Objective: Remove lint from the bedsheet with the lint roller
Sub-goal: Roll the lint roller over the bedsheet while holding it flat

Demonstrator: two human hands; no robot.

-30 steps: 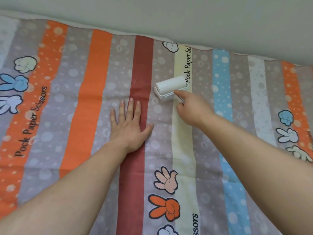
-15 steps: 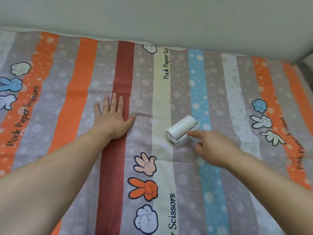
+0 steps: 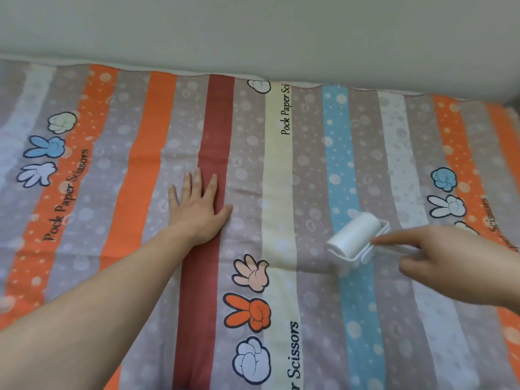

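A striped bedsheet with cartoon hand prints and "Pock Paper Scissors" lettering covers the bed. My left hand lies flat on it, fingers straight, across the dark red stripe. My right hand grips the white handle of the lint roller, with the index finger stretched along the handle toward the frame. The white roller drum rests on the sheet at the blue dotted stripe, right of the pale yellow stripe.
A plain pale wall runs along the far edge of the bed. The sheet's far hem meets the wall. At the far right the bed's corner shows.
The roller moved from the far part of the yellow stripe toward me and rightward onto the blue stripe. My right hand went with it. My left hand stayed flat on the red stripe.
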